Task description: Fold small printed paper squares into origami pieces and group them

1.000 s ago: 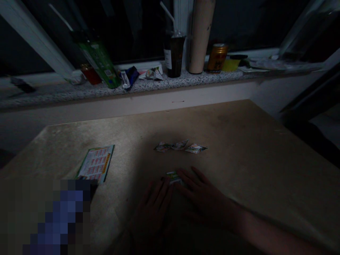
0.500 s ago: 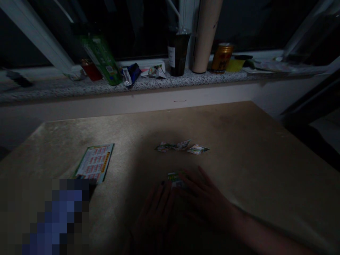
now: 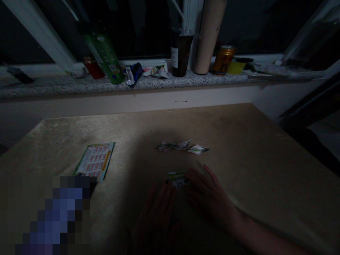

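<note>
Two bare hands work close together at a small green-and-white paper (image 3: pixel 179 179), which lies in front of the person on the brown surface (image 3: pixel 239 141). The left hand (image 3: pixel 159 209) has its fingers straight and laid at the near left edge of this paper; the right hand (image 3: pixel 209 198) is spread wider, its fingers covering the right end. Neither seems to be closed around it, although the light is poor and the thumbs are difficult to see

For this step, I think it is good to press lightly with the left fingertips, so that the paper does not slide, and to smooth with the right ones from the middle to the edge. More light would probably help to line up the edges

The green strip of the paper carries pale letters, too blurred for reading. Just beyond are three folded papers (image 3: pixel 183 144) in a row, with small print. At left lies a leaflet (image 3: pixel 95 159) with blocks of red print and a yellow strip with dark writing, also not readable

Farthest, on the stone sill (image 3: pixel 148 83), a green container (image 3: pixel 106 58) leans, showing a square code. A dark cup (image 3: pixel 183 53) has a white label, and an orange can (image 3: pixel 224 60) has dark lettering; I cannot make out any brand
</note>
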`<move>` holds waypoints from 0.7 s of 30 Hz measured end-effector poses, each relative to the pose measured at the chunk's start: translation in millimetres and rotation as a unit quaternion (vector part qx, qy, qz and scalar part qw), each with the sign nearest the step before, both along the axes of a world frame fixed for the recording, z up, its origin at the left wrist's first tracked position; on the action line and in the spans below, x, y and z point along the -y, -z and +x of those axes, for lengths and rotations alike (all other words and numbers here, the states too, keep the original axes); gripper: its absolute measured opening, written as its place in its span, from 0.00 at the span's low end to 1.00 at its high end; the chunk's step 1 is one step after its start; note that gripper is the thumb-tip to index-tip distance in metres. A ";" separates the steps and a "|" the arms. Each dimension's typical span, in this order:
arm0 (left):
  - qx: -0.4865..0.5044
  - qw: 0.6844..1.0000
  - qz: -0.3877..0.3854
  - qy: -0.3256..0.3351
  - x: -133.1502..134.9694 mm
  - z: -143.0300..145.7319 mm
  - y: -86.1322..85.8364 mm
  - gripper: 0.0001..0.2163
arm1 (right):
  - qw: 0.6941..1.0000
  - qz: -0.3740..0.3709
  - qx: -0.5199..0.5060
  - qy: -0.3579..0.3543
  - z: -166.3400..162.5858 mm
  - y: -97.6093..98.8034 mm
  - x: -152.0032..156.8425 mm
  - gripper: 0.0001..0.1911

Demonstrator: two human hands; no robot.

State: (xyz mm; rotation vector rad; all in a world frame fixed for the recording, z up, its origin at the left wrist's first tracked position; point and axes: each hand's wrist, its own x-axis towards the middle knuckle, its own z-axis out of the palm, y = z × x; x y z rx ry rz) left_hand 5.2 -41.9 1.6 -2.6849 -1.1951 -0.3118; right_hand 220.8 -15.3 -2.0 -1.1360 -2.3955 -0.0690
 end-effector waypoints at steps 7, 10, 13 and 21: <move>0.010 0.999 -0.029 -0.013 5.6 -3.6 -0.2 0.26 | 0.999 -0.013 -0.035 0.007 1.3 -1.7 -1.3 0.09; 0.005 0.999 -0.023 -0.022 6.0 -3.0 0.4 0.25 | 0.999 -0.006 -0.035 0.018 3.1 -1.8 -0.1 0.10; -0.003 1.000 -0.029 -0.007 2.1 -5.4 -0.1 0.26 | 1.000 0.003 -0.005 0.022 2.4 0.6 1.9 0.11; -0.020 0.996 -0.090 0.001 -3.7 -9.1 -9.9 0.31 | 0.999 0.009 0.016 0.034 2.1 4.3 5.9 0.12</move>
